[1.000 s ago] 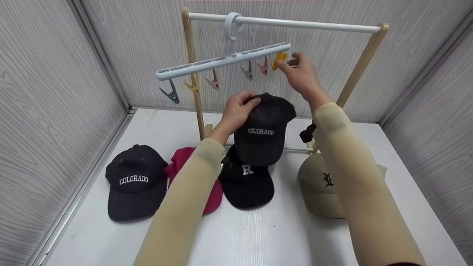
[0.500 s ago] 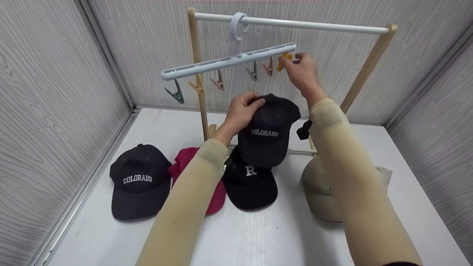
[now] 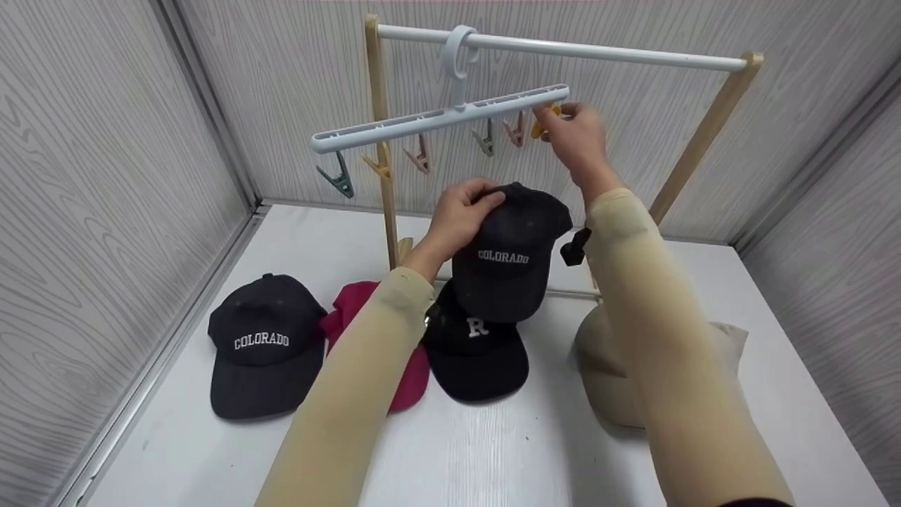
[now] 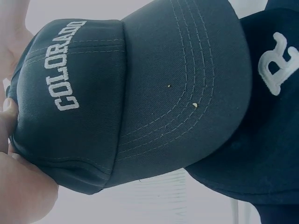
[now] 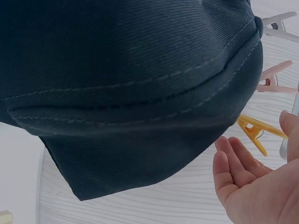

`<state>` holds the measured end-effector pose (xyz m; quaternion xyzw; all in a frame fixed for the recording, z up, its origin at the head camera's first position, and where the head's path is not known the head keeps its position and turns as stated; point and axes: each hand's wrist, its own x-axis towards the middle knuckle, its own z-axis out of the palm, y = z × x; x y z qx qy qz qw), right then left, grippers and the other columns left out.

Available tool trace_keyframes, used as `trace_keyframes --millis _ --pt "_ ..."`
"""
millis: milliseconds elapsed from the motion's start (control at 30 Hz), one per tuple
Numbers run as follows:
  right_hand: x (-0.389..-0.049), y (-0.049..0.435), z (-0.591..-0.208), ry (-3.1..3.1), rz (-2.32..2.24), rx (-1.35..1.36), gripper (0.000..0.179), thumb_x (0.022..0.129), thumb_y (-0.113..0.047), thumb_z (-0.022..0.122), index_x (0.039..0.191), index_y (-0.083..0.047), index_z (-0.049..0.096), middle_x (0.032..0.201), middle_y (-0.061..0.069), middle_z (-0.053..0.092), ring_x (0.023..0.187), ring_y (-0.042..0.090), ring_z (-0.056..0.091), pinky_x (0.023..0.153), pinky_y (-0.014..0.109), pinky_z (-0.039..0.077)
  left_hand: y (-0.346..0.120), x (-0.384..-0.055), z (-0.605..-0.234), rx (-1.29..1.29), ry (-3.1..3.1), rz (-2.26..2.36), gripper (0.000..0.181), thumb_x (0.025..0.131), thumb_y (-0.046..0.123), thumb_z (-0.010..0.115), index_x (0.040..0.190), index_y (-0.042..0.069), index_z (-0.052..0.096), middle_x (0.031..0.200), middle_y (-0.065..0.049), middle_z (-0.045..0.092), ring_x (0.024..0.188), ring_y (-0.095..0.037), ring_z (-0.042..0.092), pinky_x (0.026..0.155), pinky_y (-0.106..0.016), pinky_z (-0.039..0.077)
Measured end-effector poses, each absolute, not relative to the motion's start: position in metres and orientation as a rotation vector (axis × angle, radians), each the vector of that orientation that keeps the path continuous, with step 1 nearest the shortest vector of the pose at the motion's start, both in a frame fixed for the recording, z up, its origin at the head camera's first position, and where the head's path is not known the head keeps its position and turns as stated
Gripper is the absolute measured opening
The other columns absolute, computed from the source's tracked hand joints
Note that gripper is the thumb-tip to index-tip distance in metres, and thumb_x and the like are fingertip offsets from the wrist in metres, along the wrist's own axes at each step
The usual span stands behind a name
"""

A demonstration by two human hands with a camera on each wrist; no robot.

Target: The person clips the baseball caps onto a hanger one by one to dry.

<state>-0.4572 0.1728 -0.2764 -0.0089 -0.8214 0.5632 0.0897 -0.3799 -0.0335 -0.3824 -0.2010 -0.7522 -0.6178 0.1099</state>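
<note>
My left hand [image 3: 461, 215] grips the crown of a black baseball cap [image 3: 503, 292] lettered COLORADO. In the left wrist view, that cap's brim [image 4: 187, 84] points toward another black cap [image 4: 275, 112] bearing a white R, which it overlaps. Up at the right end of a pale blue clip hanger [image 3: 440, 120], my right hand [image 3: 577, 137] has its thumb and fingers around an orange-yellow clip [image 3: 545, 123]. From the right wrist, the clip [image 5: 254, 133] shows between thumb and fingers beside the cap's lower edge.
The hanger hooks over a white rail [image 3: 598, 51] with wooden posts. Several other clips, including a green one [image 3: 338, 179], hang along it. A second COLORADO cap [image 3: 264, 352], a red cap [image 3: 412, 380] and a beige cap [image 3: 602, 373] lie on the white table [image 3: 486, 458].
My right hand closes further around the orange-yellow clip. The left hand still holds the COLORADO cap below the hanger, almost unmoved. The head view shifts slightly.
</note>
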Motion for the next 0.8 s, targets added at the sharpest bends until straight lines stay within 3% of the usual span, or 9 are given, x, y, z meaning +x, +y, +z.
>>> trace_keyframes --millis 533,800 --pt "-0.454 0.184 -0.276 -2.402 1.690 0.008 0.049 0.110 -0.046 0.069 0.134 -0.003 0.064 0.108 0.006 0.073 0.094 0.016 0.072 0.078 0.027 0.053 -0.021 -0.379 -0.380 -0.620 -2.255 -1.815 0.017 0.111 0.027 0.073 0.113 0.011 0.080 0.110 -0.001 0.077 0.098 -0.016 0.066 0.090 -0.030 0.050" --pt "-0.449 0.189 -0.280 -2.411 1.680 0.058 0.042 0.110 -0.045 0.069 0.123 -0.005 0.068 0.103 0.004 0.074 0.091 0.016 0.073 0.083 0.030 0.055 -0.020 -0.381 -0.380 -0.612 -2.234 -1.819 0.018 0.110 0.025 0.074 0.116 0.009 0.081 0.111 -0.002 0.077 0.098 -0.014 0.066 0.091 -0.029 0.050"
